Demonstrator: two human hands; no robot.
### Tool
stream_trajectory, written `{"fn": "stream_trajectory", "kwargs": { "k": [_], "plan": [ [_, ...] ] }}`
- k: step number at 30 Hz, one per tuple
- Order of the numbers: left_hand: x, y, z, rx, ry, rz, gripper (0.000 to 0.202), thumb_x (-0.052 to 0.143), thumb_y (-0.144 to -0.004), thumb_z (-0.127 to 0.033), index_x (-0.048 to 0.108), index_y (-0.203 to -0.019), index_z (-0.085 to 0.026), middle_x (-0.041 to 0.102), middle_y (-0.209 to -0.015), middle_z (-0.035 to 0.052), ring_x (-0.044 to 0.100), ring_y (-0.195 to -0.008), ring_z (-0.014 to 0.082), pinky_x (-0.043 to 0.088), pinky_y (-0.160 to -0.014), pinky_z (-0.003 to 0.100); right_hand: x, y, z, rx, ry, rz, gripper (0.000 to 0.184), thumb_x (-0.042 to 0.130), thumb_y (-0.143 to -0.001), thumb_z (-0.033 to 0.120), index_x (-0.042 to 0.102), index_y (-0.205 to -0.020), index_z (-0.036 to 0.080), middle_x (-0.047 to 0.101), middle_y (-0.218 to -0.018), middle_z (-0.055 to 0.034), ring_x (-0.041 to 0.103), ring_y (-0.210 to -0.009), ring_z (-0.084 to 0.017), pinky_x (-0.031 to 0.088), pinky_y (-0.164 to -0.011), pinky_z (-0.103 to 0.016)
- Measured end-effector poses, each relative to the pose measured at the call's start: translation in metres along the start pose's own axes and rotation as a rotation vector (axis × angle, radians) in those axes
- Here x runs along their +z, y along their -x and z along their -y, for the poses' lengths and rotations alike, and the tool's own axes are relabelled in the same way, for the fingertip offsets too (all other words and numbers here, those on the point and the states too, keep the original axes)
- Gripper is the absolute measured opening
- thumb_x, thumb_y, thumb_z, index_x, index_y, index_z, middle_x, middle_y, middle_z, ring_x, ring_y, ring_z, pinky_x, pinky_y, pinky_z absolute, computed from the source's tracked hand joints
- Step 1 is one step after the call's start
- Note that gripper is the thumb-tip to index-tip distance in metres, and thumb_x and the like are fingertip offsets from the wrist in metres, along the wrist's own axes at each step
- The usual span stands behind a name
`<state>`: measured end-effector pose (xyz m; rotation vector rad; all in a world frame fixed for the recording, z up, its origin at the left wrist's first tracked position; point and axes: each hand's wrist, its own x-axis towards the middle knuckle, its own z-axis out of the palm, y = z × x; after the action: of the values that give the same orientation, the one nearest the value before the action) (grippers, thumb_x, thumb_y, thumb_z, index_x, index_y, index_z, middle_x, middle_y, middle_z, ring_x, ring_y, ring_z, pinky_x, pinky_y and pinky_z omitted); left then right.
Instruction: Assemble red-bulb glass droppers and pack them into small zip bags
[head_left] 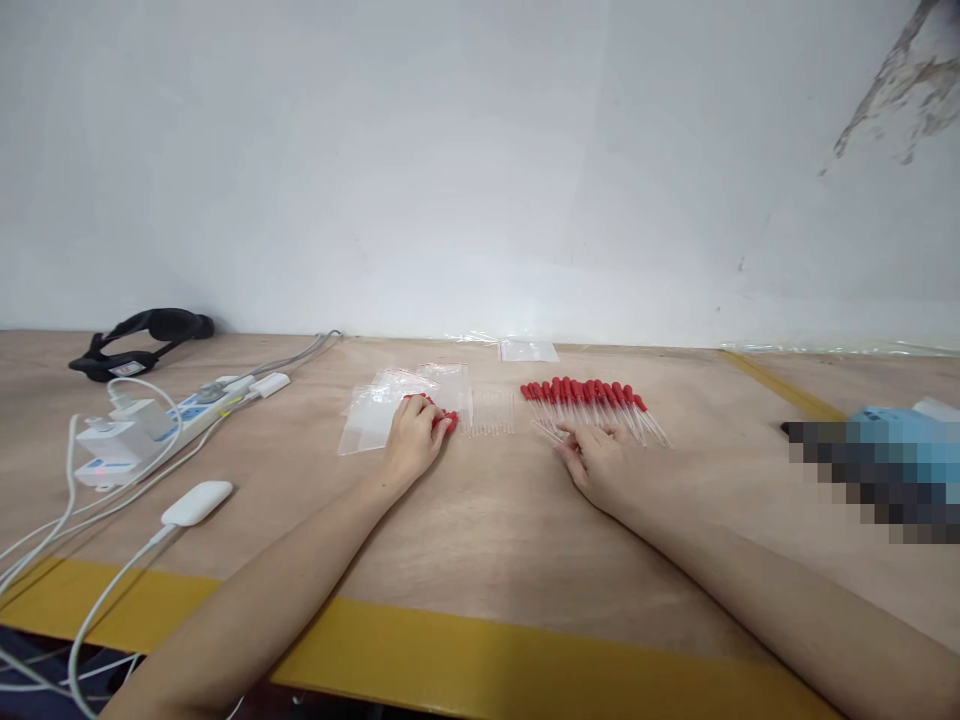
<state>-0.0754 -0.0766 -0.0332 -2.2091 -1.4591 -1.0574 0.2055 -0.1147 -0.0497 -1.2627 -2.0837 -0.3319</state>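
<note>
One bag [529, 351] lies by the counter's [480, 530] back edge; my left grip [414, 437] half-hides red bulbs [452, 418], my right grip [601, 462] meets clear tubes [547, 431], both holds unclear.

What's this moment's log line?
left hand: on red bulbs | right hand: at clear tube | more tubes: between hands | droppers: red-topped row beyond right hand | bags: beside left hand
</note>
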Motion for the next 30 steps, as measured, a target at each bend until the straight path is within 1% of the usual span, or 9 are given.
{"fn": "stream_trajectory", "kwargs": {
  "k": [2,4,9,14,17,21,25,28,30],
  "plan": [
    [-0.001,0.001,0.0,-0.02,0.026,-0.017,0.014,0.049,-0.081,-0.025,0.057,-0.074,-0.016,0.052,-0.08,0.0062,0.049,-0.085,0.0207,0.042,-0.077,0.034,0.003,0.001,-0.002,-0.037,-0.011,-0.027,0.028,0.038,-0.087,0.027,0.053,-0.108,0.017,0.066,-0.083,-0.0052,0.059,-0.075,-0.016,0.03,-0.077,-0.032],
    [-0.001,0.002,0.0,-0.051,0.045,-0.003,0.012,0.048,-0.082,-0.024,0.055,-0.075,-0.016,0.054,-0.08,0.006,0.05,-0.084,0.0204,0.043,-0.075,0.034,0.005,0.001,-0.003,-0.069,-0.007,-0.035,0.026,0.038,-0.087,0.027,0.056,-0.104,0.018,0.066,-0.087,-0.0055,0.058,-0.075,-0.015,0.03,-0.074,-0.031],
    [0.001,0.001,-0.001,-0.075,-0.006,0.138,0.011,0.045,-0.083,-0.021,0.052,-0.077,-0.015,0.058,-0.079,0.0061,0.053,-0.077,0.0199,0.044,-0.067,0.031,0.003,0.0,-0.002,-0.09,-0.004,-0.025,0.024,0.039,-0.087,0.026,0.061,-0.094,0.019,0.065,-0.085,-0.0046,0.058,-0.073,-0.014,0.03,-0.076,-0.031],
    [0.002,-0.001,-0.005,0.078,-0.25,0.192,0.017,0.039,-0.086,-0.019,0.052,-0.077,-0.014,0.058,-0.078,0.0085,0.053,-0.076,0.0217,0.042,-0.069,0.033,0.001,-0.001,0.0,-0.098,-0.005,-0.006,0.022,0.04,-0.087,0.025,0.06,-0.094,0.02,0.065,-0.086,-0.0035,0.058,-0.075,-0.014,0.03,-0.077,-0.031],
    [0.001,0.001,-0.004,0.171,-0.357,0.172,0.019,0.037,-0.087,-0.019,0.053,-0.077,-0.014,0.057,-0.078,0.0082,0.052,-0.074,0.0214,0.042,-0.068,0.032,0.001,-0.001,0.0,-0.101,0.004,0.0,0.021,0.041,-0.086,0.024,0.06,-0.092,0.02,0.065,-0.085,-0.0029,0.057,-0.073,-0.013,0.03,-0.076,-0.03],
    [0.002,0.001,-0.002,0.199,-0.388,0.135,0.021,0.035,-0.089,-0.021,0.053,-0.08,-0.016,0.055,-0.078,0.0072,0.053,-0.072,0.0196,0.041,-0.06,0.029,0.0,-0.001,0.001,-0.1,0.02,0.014,0.02,0.042,-0.085,0.023,0.06,-0.091,0.02,0.065,-0.084,-0.0022,0.057,-0.071,-0.012,0.03,-0.074,-0.029],
    [-0.002,0.0,-0.007,0.193,-0.297,0.084,0.019,0.036,-0.088,-0.02,0.052,-0.078,-0.016,0.054,-0.078,0.0067,0.054,-0.072,0.0187,0.041,-0.061,0.029,-0.002,-0.002,0.002,-0.099,0.001,0.015,0.019,0.042,-0.085,0.023,0.06,-0.089,0.021,0.064,-0.083,-0.0018,0.056,-0.069,-0.012,0.029,-0.075,-0.029],
    [-0.007,0.004,-0.019,0.167,-0.063,0.057,0.013,0.038,-0.085,-0.016,0.051,-0.083,-0.016,0.054,-0.082,0.006,0.053,-0.077,0.0177,0.043,-0.066,0.028,-0.001,-0.002,0.002,-0.089,-0.025,0.007,0.019,0.041,-0.086,0.024,0.059,-0.088,0.021,0.064,-0.083,-0.0017,0.056,-0.069,-0.012,0.029,-0.077,-0.03],
    [-0.01,0.009,-0.03,0.164,0.116,0.115,0.014,0.041,-0.082,-0.014,0.052,-0.091,-0.016,0.054,-0.087,0.0054,0.053,-0.081,0.0166,0.045,-0.07,0.028,0.0,-0.002,0.002,-0.088,-0.037,0.011,0.02,0.04,-0.086,0.025,0.059,-0.089,0.021,0.064,-0.084,-0.0016,0.055,-0.069,-0.012,0.029,-0.078,-0.031]
  ]
}}
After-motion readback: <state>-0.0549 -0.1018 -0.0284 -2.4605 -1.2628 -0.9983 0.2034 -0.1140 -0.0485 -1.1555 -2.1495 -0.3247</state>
